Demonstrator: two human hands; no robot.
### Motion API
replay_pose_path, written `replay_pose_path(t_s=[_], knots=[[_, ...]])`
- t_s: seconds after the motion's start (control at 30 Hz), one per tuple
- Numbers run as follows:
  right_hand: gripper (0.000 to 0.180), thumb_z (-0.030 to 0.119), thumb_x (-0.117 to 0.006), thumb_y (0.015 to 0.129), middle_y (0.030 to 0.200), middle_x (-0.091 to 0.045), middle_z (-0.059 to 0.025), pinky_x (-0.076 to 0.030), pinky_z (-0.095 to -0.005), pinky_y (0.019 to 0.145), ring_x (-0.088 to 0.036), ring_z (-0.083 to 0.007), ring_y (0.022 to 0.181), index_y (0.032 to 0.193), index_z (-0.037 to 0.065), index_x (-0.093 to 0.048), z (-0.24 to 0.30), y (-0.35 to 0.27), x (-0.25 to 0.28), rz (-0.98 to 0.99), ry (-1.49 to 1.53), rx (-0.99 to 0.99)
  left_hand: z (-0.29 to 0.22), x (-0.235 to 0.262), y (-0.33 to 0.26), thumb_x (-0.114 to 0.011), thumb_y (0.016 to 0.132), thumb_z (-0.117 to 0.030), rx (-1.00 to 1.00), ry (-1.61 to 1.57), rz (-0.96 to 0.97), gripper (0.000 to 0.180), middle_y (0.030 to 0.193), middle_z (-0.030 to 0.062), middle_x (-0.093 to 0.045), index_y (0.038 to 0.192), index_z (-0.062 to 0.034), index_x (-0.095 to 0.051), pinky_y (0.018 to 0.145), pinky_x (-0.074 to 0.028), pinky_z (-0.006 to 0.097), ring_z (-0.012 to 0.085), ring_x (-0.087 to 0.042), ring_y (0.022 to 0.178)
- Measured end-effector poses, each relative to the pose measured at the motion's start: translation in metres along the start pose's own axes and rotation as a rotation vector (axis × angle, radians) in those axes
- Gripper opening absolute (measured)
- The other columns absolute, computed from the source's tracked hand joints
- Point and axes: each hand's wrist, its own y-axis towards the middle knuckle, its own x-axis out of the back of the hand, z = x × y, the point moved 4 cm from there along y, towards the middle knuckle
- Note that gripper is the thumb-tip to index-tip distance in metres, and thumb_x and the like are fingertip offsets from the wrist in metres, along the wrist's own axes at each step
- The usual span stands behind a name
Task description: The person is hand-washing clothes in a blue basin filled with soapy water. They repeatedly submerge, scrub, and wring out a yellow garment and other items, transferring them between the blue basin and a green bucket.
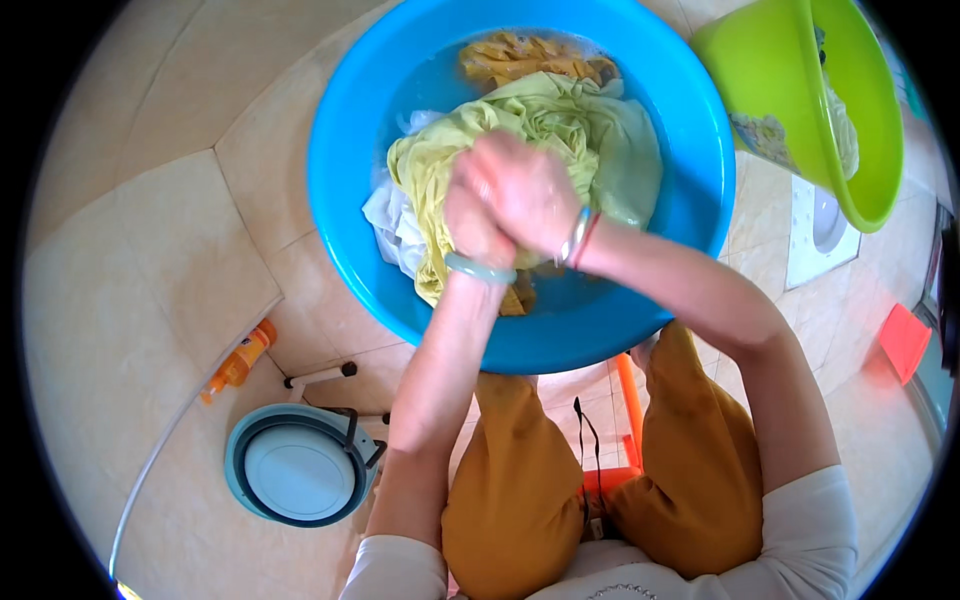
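While both the left hand (478, 225) and right hand (520, 190) clench it, the pale-green wet cloth (560, 130) in the round blue plastic basin (345, 150) looks limp, heavy and slippery, best gripped bunched.

Both hands meet mid-frame, left hand (476, 222) and right hand (525, 190) clenched tight together, forearms coming up from the bottom edge.

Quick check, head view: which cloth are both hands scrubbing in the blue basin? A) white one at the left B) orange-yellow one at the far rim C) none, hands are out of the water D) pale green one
D: the left hand and right hand are pressed together on the pale green cloth in the blue basin.
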Motion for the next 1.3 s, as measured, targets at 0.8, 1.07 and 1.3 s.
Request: replay_pose_path(t_s=[0.8,1.07,1.3], knots=[[0.025,0.022,-0.056,0.093,0.074,-0.064,-0.0126,-0.049,-0.0402,0.05,-0.063,-0.0288,0.061,0.075,0.005,-0.059,-0.074,0.026,-0.005,0.28,-0.101,-0.245,0.007,-0.041,-0.018,-0.043,0.1,-0.027,0.085,0.043,-0.182,0.032,0.114,0.006,-0.058,0.117,-0.0012,-0.052,0.094,-0.045,0.032,0.0173,-0.055,0.107],[0.017,0.022,-0.057,0.09,0.08,-0.059,-0.0121,-0.049,-0.0409,0.052,-0.062,-0.0299,0.064,0.081,0.007,-0.059,-0.004,0.0,0.006,0.066,-0.023,-0.056,0.001,0.012,0.006,-0.048,0.097,-0.035,0.114,0.002,0.066,0.031,0.095,0.0036,-0.064,0.103,-0.0073,-0.06,0.078,-0.05,0.028,0.0158,-0.061,0.088],[0.019,0.024,-0.056,0.091,0.075,-0.062,-0.0083,-0.05,-0.0363,0.048,-0.063,-0.0262,0.057,0.082,0.007,-0.059,-0.014,0.005,-0.006,0.103,-0.091,0.121,-0.018,0.001,-0.009,-0.051,0.096,-0.035,0.078,0.189,0.002,0.028,0.09,0.0038,-0.062,0.093,-0.0088,-0.061,0.078,-0.048,0.029,0.017,-0.059,0.084]])
